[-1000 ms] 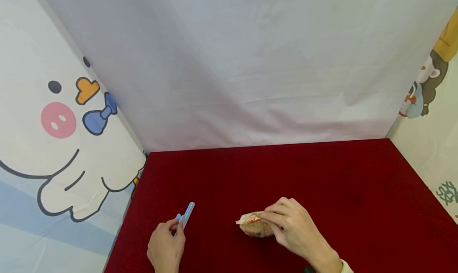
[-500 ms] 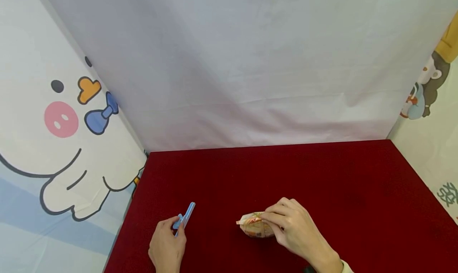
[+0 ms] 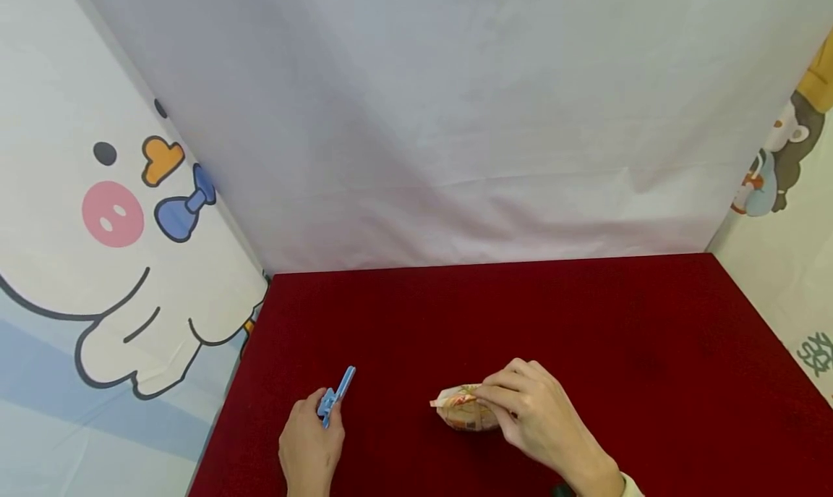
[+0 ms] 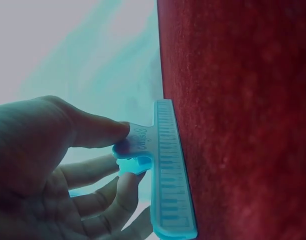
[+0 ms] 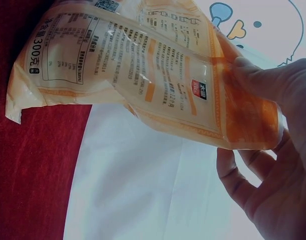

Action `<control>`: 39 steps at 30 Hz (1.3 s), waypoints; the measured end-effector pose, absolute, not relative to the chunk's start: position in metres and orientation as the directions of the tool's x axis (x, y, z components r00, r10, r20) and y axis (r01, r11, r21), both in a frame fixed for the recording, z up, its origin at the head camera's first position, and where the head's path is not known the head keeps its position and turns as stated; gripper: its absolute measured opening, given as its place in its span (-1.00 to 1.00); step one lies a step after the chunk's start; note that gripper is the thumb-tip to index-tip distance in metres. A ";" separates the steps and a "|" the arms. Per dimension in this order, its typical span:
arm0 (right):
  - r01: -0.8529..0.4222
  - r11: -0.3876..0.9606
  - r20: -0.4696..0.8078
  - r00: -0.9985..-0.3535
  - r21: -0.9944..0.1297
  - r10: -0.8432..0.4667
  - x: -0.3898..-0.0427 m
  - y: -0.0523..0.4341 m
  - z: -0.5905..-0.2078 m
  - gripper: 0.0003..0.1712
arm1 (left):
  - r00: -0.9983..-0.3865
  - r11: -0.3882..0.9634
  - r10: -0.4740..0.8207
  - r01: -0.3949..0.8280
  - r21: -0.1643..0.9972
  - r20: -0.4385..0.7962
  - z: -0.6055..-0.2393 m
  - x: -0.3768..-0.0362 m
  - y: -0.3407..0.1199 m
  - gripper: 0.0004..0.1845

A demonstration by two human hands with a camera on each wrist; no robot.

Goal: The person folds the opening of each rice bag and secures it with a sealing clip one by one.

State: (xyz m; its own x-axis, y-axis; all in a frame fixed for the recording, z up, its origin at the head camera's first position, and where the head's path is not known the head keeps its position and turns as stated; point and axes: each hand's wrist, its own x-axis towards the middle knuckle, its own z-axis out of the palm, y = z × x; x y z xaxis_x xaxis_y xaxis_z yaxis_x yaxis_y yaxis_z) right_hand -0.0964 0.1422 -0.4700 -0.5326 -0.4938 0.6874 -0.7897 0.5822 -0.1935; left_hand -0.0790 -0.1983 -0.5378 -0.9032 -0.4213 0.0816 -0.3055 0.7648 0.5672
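In the head view my left hand [image 3: 311, 443] pinches a light blue clip [image 3: 346, 381] over the left part of the table. The left wrist view shows the thumb and fingers on the handles of this clip [image 4: 170, 170], whose long flat bar carries a piano-key pattern and lettering. My right hand [image 3: 540, 417] pinches the gathered end of a printed plastic food bag [image 3: 463, 416] near the table's middle. Seen from the right wrist, the bag [image 5: 138, 75] is orange and cream with printed text, its far end by the red cloth. The palm side of my right hand is partly hidden in the head view.
A dark red cloth [image 3: 494, 316] covers the table. White fabric [image 3: 455, 121] hangs behind it, with cartoon-printed panels [image 3: 110, 215] at left and right. A small dark object [image 3: 562, 490] shows at the bottom edge, by the right forearm.
My left hand has shifted slightly right and turned the clip, so more of its handle shows between the fingers. The right hand and the bag stay in place.
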 end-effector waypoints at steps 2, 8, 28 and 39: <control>-0.788 0.584 0.687 -0.534 -0.194 -0.493 -0.096 0.142 -0.470 -0.60 | -0.909 0.767 -0.407 -0.286 0.574 0.090 -0.537 -0.079 -0.199 -0.57; -0.790 0.583 0.690 -0.529 -0.189 -0.493 -0.096 0.142 -0.471 -0.61 | -0.906 0.729 -0.414 -0.272 0.628 0.088 -0.537 -0.078 -0.198 -0.58; -0.786 0.590 0.686 -0.534 -0.187 -0.495 -0.096 0.143 -0.471 -0.60 | -0.812 0.532 -0.554 -0.176 0.828 0.183 -0.528 -0.078 -0.191 -0.68; -0.781 0.594 0.679 -0.543 -0.192 -0.494 -0.097 0.143 -0.471 -0.61 | -0.785 0.460 -0.597 -0.166 0.873 0.165 -0.525 -0.078 -0.188 -0.71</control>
State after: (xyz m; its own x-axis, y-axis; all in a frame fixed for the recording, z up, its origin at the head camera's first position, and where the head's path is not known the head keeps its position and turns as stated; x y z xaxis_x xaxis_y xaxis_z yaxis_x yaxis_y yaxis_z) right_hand -0.0968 0.1432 -0.4707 -0.5425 -0.4943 0.6792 -0.7813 0.5940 -0.1917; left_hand -0.0780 -0.1879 -0.5251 -0.7851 -0.5969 0.1651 -0.1659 0.4595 0.8725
